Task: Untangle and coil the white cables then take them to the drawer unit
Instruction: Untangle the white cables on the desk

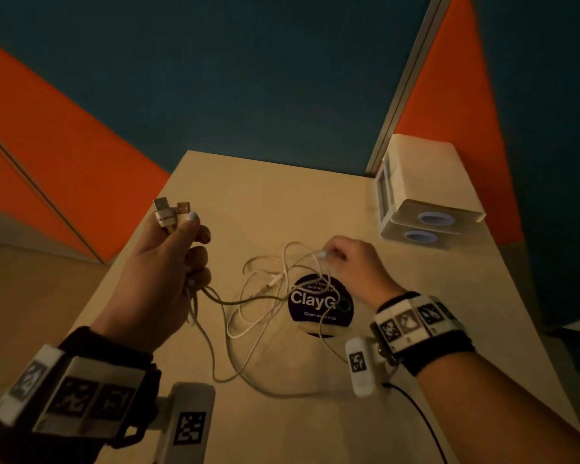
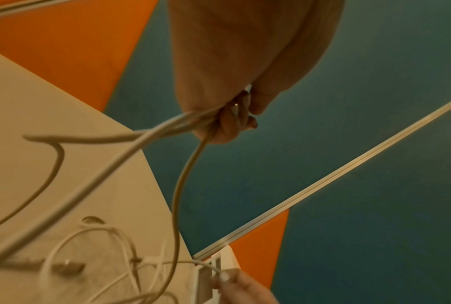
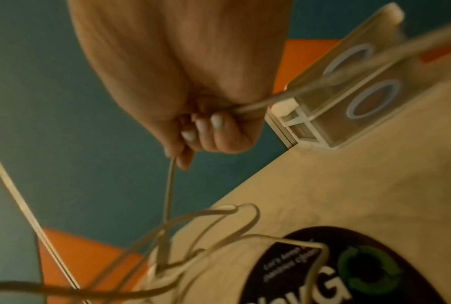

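Observation:
Tangled white cables (image 1: 268, 293) lie looped over the middle of the beige table (image 1: 248, 182). My left hand (image 1: 168, 262) is raised at the left and grips several cable strands, with two USB plugs (image 1: 171, 209) sticking up above the thumb. The strands (image 2: 151, 131) trail down from that fist to the tangle. My right hand (image 1: 345, 259) hovers just right of the tangle and pinches one strand (image 3: 169, 185) between its fingertips (image 3: 188, 135). The white drawer unit (image 1: 419, 192) with two round blue-ringed pulls stands at the table's far right corner.
A dark round "ClayGo" sticker (image 1: 322, 306) sits under the tangle's right side. Orange and teal partition panels (image 1: 248, 78) close off the back and sides of the table. A black wire (image 1: 419, 423) runs from my right wrist camera.

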The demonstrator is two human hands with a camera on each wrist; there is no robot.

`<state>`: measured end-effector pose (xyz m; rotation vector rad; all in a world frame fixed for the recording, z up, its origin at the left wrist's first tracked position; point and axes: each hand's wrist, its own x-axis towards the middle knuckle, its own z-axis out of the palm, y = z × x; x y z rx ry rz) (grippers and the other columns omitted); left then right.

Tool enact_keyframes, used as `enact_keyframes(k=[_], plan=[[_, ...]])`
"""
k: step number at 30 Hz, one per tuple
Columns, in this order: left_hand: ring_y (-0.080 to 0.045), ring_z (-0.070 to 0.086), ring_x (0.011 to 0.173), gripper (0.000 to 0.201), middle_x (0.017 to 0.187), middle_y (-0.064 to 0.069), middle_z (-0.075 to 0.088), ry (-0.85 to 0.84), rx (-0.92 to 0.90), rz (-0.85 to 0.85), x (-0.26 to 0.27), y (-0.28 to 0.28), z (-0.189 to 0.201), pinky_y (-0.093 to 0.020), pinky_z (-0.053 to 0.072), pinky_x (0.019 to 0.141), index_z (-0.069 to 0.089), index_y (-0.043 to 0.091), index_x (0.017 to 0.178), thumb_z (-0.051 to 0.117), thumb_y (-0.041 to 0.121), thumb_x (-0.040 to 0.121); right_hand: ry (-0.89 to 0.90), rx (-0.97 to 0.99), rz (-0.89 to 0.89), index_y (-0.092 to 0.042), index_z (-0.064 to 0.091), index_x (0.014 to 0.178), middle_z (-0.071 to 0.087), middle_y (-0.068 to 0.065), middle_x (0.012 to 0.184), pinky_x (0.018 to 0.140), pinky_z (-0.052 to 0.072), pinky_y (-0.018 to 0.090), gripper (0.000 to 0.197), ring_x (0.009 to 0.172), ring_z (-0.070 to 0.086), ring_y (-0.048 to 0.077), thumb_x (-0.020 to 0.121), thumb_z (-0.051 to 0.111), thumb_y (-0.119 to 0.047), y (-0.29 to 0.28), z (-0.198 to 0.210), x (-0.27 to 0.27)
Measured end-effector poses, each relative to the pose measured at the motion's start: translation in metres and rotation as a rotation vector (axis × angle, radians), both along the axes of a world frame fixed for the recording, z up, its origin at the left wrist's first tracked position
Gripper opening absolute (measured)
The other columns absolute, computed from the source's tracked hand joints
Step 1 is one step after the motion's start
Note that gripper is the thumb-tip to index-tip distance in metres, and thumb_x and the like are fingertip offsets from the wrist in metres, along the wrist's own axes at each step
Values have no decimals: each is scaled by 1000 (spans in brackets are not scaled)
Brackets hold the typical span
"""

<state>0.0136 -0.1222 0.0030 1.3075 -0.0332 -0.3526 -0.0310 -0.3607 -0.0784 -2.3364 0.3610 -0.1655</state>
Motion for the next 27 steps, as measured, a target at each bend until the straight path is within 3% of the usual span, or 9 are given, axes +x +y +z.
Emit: enact_keyframes(k=[2, 6, 11, 14, 16, 20, 23, 25, 27], plan=[[-6, 33, 51, 13, 78, 1, 50, 24, -5, 3, 0, -2, -2, -19, 31, 44, 50, 25, 89, 41, 24, 99, -106, 146, -158, -11, 58, 77, 48, -4, 60, 52, 33, 28, 15, 56, 43, 11, 90, 50, -12, -3, 13, -10], [-7, 34, 52, 12, 79, 0, 50, 50, 5, -1, -2, -11, -3, -20, 31, 47, 50, 26, 91, 40, 25, 99, -333, 429, -373, -23, 47, 60, 40, -10, 49, 47, 25, 26, 31, 48, 32, 12, 88, 44, -9, 11, 39, -35], [-7, 36, 55, 12, 78, 0, 50, 26, 1, -10, -3, -17, 1, -21, 30, 50, 50, 26, 93, 40, 24, 99, 7, -362, -309, -5, 49, 65, 46, 10, 54, 45, 27, 30, 22, 53, 46, 31, 84, 47, -15, 10, 57, -62], [-5, 36, 52, 8, 78, 1, 50, 21, -13, -44, -3, -16, 2, -21, 31, 50, 49, 25, 92, 42, 26, 97, -244, -252, -341, -7, 50, 77, 39, -1, 49, 41, 24, 28, 13, 44, 40, 16, 89, 46, -10, 7, 68, -68], [-6, 34, 51, 8, 77, 1, 50, 29, -33, -88, -5, -18, 2, -21, 30, 49, 47, 24, 92, 50, 32, 91, -383, -30, -281, -13, 47, 82, 39, -6, 47, 40, 26, 24, 11, 40, 37, 9, 92, 44, -10, 22, 76, -68], [-7, 34, 54, 42, 86, 0, 57, 64, -67, -172, -13, -26, 3, -20, 33, 49, 48, 24, 93, 64, 52, 66, -411, 128, -23, -23, 39, 86, 46, -10, 44, 37, 23, 13, 6, 36, 41, 4, 91, 40, -23, 77, 78, -63], [-8, 38, 57, 31, 81, -1, 54, 41, -85, -154, -16, -29, 4, -23, 33, 52, 49, 17, 101, 54, 41, 83, -400, 128, 164, -18, 41, 89, 34, -10, 45, 39, 25, 18, 5, 37, 37, 4, 93, 41, -21, 107, 62, -58], [-10, 42, 62, 23, 78, 0, 51, 46, -62, -129, -13, -25, 2, -26, 35, 55, 50, 16, 103, 45, 35, 92, -372, 153, 287, -12, 44, 91, 38, -11, 54, 44, 31, 26, 6, 45, 36, 2, 93, 46, -17, 117, 51, -54], [-11, 45, 67, 27, 78, 1, 52, 75, -72, -164, -10, -18, 2, -28, 35, 58, 52, 19, 103, 49, 39, 86, -358, 141, 365, -11, 48, 92, 48, -2, 71, 53, 39, 31, 6, 59, 41, 7, 90, 52, -15, 122, 42, -53]])
